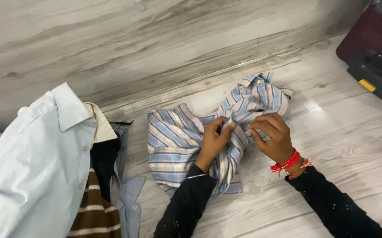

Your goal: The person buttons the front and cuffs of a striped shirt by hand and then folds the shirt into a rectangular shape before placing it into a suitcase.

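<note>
A striped shirt [177,141] is being worked on the pale wood-grain floor [341,132], at the middle of the scene.

The shirt's front edge is pinched by the left hand [213,141] and by the right hand [272,136], both clenched on cloth; the placket is best kept taut between them, with the collar lying far and to the right. Counted: one striped shirt, one pale blue shirt [36,167] on the pile of clothes at the left, one dark case [374,53] at the far right.
</note>
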